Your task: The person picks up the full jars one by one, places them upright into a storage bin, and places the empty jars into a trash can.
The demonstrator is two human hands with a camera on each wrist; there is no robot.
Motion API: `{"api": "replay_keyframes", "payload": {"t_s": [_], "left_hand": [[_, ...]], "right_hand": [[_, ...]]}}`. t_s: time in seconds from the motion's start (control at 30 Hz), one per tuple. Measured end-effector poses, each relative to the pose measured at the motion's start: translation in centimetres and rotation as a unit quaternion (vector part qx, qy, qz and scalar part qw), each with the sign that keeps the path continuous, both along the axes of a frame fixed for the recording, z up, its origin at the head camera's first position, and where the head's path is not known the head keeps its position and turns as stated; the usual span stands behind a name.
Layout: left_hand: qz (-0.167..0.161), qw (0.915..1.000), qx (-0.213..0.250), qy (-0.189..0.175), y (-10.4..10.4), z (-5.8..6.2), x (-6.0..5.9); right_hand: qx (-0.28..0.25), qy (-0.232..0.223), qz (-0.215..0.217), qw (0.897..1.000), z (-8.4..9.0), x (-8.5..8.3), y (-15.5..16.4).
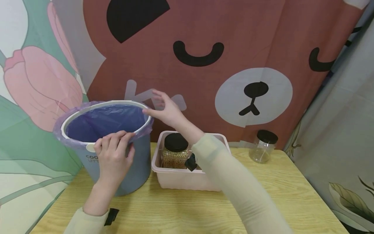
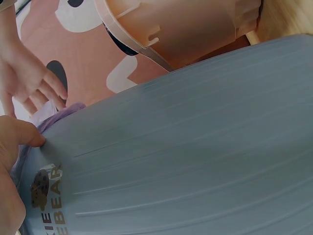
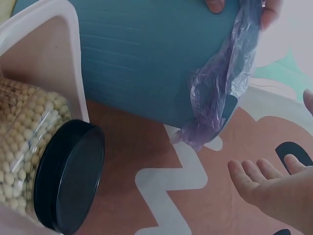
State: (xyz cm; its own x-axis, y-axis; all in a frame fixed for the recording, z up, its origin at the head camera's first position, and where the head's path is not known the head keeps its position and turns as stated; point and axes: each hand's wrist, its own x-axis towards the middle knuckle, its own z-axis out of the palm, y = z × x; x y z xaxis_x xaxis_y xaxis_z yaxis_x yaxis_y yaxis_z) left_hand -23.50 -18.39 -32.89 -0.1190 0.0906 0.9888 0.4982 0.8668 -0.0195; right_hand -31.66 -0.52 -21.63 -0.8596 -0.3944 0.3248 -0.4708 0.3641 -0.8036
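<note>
A blue bin [image 1: 137, 169] lined with a purple plastic bag [image 1: 102, 123] stands on the left of the wooden table [image 1: 263, 201]. My left hand [image 1: 115, 141] grips the bin's near rim, fingers curled over the white ring and the bag's edge. In the left wrist view its thumb [image 2: 27, 137] presses the bag against the bin wall [image 2: 186, 156]. My right hand [image 1: 160, 109] hovers at the far right of the rim, fingers spread and holding nothing. The right wrist view shows the loose bag edge [image 3: 217, 93] hanging down the bin [image 3: 146, 54], with the right hand's fingers [image 3: 261, 178] apart from it.
A pale pink tub [image 1: 181, 180] beside the bin holds a black-lidded jar of beans [image 1: 175, 151], which the right wrist view also shows [image 3: 63, 176]. An empty clear jar with a black lid [image 1: 264, 146] stands at the back right. A bear-print cloth hangs close behind.
</note>
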Motion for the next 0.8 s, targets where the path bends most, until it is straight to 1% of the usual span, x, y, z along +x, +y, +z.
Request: {"api": "replay_keyframes", "payload": {"t_s": [0.2, 0.4, 0.57, 0.8], "left_hand": [[-0.002, 1.0, 0.005, 0.003, 0.2, 0.1, 0.0], [-0.007, 0.9999, 0.011, 0.006, 0.3, 0.2, 0.0], [-0.009, 0.9998, 0.014, 0.006, 0.3, 0.2, 0.1], [-0.011, 0.9998, 0.014, 0.005, 0.4, 0.2, 0.0]], "right_hand": [[0.014, 0.021, 0.005, 1.0, 0.4, 0.7, 1.6], [0.008, 0.031, 0.007, 0.999, 1.3, 1.2, 3.6], [0.007, 0.031, -0.007, 0.999, 2.3, 1.7, 5.8], [0.003, 0.048, -0.037, 0.998, 3.4, 2.4, 9.7]]}}
